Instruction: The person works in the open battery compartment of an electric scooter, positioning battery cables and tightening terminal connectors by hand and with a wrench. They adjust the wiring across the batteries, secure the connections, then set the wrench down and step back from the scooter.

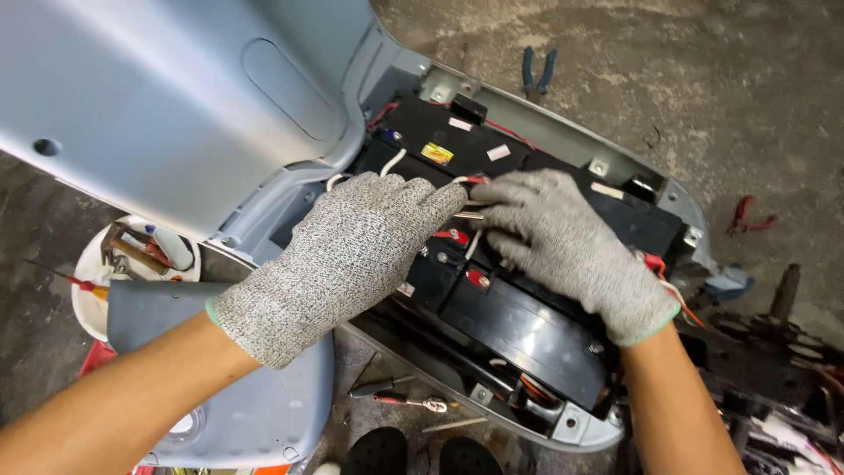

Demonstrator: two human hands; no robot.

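A row of black batteries (519,330) sits packed in the open floor compartment of a pale blue scooter body (176,105), running from far left to near right across the middle of the view, with red terminal caps and thin white and red wires (470,180) on top. Both hands wear grey knit gloves and meet over the middle of the pack. The left hand (352,255) lies flat on the batteries, fingers pressed together and pointing right, its fingertips at the wires. The right hand (571,242) reaches in from the right, fingers curled down onto the battery tops just beside the left fingertips; whether it pinches a wire I cannot tell. On the concrete floor, blue-handled pliers (537,72) lie far beyond the scooter, red-handled pliers (747,215) to the right, and a small ratchet tool (409,402) near the lower edge. A white bucket (88,299) with tools stands at the left.
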